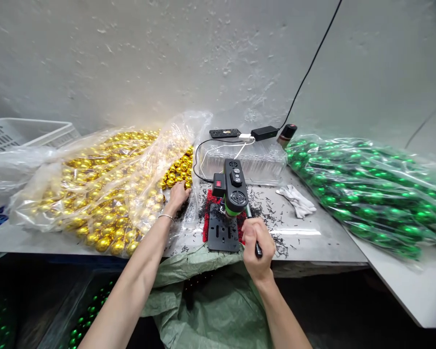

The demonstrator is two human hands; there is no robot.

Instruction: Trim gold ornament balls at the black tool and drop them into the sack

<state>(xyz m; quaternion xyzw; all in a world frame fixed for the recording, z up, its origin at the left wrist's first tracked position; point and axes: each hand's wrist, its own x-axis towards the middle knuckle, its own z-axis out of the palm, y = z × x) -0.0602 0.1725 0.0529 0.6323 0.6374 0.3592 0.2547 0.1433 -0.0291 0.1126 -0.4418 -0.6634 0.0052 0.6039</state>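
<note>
My right hand (258, 240) wraps the black handle (258, 251), which points toward the front edge of the table (319, 247). The press (236, 182) stands just inside, long axis running away from me, bare tabletop rightward. My left hand (179, 195) meets gold balls (179, 169); its grip I cannot tell.

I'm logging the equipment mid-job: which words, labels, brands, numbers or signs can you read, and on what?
No text can be read.
Black machine: any marks on its buttons are too small.
Red switch: any marking too small.
Dark flat device: surface details too blurred.
Bottle: nothing legible.
</note>
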